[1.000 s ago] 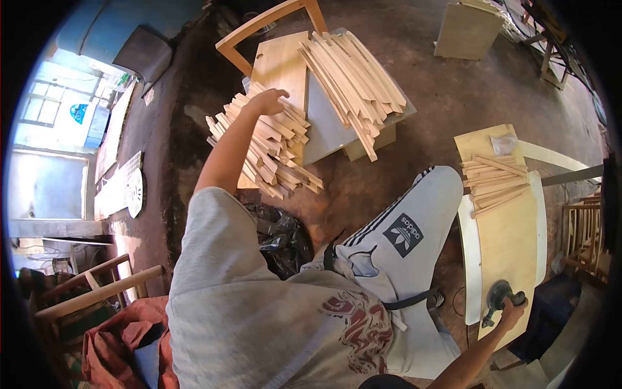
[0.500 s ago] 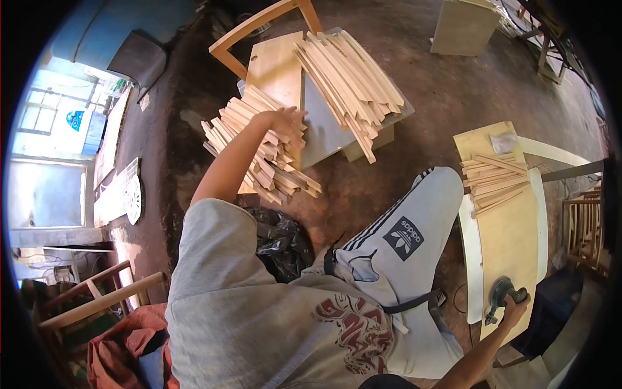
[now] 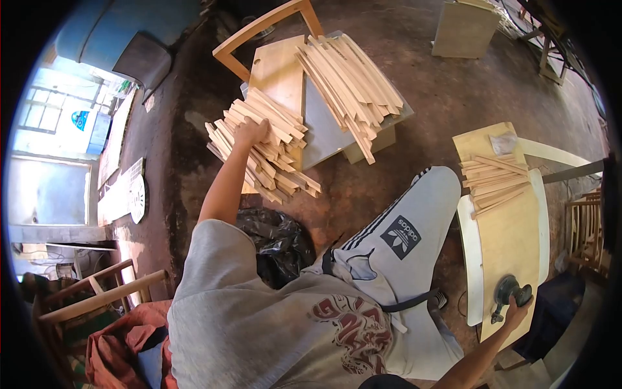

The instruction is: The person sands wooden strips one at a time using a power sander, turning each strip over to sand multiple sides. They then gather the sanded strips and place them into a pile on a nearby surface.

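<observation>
My left hand (image 3: 251, 132) rests on the left pile of wooden strips (image 3: 275, 159), its fingers bent round a strip at the top of the heap. That pile lies crosswise over a pale board (image 3: 277, 65). Beside it, a second pile of strips (image 3: 353, 78) is stacked on a grey surface (image 3: 319, 139). Far to the right, my right hand (image 3: 517, 314) is closed on the handle of a dark green power sander (image 3: 506, 290). The sander sits on a long plywood board (image 3: 502, 240). A smaller bunch of strips (image 3: 494, 181) lies at that board's far end.
A small plastic bag (image 3: 503, 142) lies beyond the smaller bunch. On the floor by my left side is a black plastic bag (image 3: 278, 246). A wooden frame (image 3: 236, 40) stands behind the piles. Red cloth (image 3: 123, 337) and a wooden chair (image 3: 97, 295) are at lower left.
My left hand has moved left and down from above the pale board onto the left pile, and its fingers have closed. My right hand stays on the sander, which has barely shifted.
</observation>
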The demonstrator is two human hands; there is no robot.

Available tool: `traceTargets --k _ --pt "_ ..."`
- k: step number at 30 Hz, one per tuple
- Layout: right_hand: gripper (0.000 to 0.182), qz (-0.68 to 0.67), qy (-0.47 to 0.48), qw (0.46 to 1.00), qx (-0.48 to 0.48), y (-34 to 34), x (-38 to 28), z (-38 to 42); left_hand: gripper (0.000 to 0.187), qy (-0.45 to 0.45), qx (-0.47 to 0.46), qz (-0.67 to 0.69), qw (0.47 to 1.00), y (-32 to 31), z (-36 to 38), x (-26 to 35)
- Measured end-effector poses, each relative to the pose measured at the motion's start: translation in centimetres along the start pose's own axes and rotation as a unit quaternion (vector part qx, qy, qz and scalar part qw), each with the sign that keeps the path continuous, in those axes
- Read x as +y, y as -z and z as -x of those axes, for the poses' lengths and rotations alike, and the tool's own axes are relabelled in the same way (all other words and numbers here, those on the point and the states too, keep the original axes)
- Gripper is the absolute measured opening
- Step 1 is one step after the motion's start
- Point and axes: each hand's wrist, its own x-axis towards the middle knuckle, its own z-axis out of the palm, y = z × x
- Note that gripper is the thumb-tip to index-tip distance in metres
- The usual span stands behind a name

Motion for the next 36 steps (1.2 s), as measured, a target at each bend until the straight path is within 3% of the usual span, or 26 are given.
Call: traceTargets --k 6,7,13,16,17,20,25,28,36 --pt "0.094 0.011 -0.024 1.000 0.012 -0.7 -0.5 -0.2 0.117 0.061 0.000 0.111 0.992 0.6 0.7 3.4" --pt "0.094 0.019 -0.029 0.999 0.012 -0.7 -0.5 -0.2 0.121 0.069 -0.026 0.098 0.992 0.9 0.5 3.8" --pt "0.095 0.067 -0.057 0.996 0.018 -0.5 -1.9 0.2 0.127 0.085 0.016 0.042 0.995 1.6 0.7 7.0" --pt "0.095 0.066 -0.060 0.996 0.017 -0.5 -1.3 0.0 0.127 0.124 -0.012 0.094 0.988 1.9 -0.4 7.7" --pt "0.095 0.064 -0.058 0.996 0.018 -0.7 -0.9 -0.1 0.131 0.154 -0.068 0.174 0.970 2.1 -1.1 7.4" --pt "0.096 0.072 -0.058 0.995 0.026 -1.0 -0.6 0.0 0.132 0.140 -0.108 0.205 0.963 2.8 -1.6 6.8" --pt "0.094 0.059 -0.056 0.996 0.025 -0.9 -0.8 -0.7 0.136 0.110 0.042 0.188 0.975 1.7 0.0 7.4" --pt "0.093 0.041 -0.050 0.998 0.014 -0.9 -1.0 -1.2 0.136 0.120 -0.021 0.325 0.938 0.3 -1.5 7.1" --pt "0.094 0.079 -0.083 0.993 0.019 -0.9 -1.9 -1.0 0.149 0.182 -0.068 0.317 0.928 2.1 0.4 10.5"
